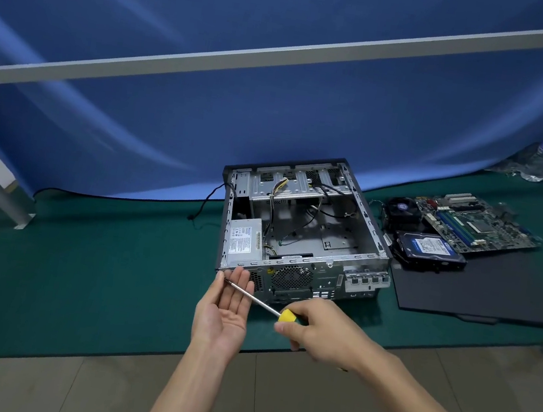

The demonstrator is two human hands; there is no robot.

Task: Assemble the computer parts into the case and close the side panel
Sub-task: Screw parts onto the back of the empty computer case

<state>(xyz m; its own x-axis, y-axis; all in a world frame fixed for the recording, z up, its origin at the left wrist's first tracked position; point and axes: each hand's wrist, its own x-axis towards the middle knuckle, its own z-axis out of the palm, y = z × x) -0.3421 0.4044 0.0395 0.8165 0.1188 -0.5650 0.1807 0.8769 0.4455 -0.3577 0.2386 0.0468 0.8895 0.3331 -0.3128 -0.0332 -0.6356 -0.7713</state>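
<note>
Right now the right hand [325, 334] has its fingers wrapped round the screwdriver [259, 302], whose shaft slants up-left across the flat, open left hand [227, 307], tip nearly at the near-left corner of the case [302, 227] lying open on the surface [99, 269].

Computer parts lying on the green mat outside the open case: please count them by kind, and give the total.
Green motherboard with memory sticks: 1
Black round cooler fan: 1
Black hard drive with blue label: 1
Flat black side panel: 1
Total: 4
</note>
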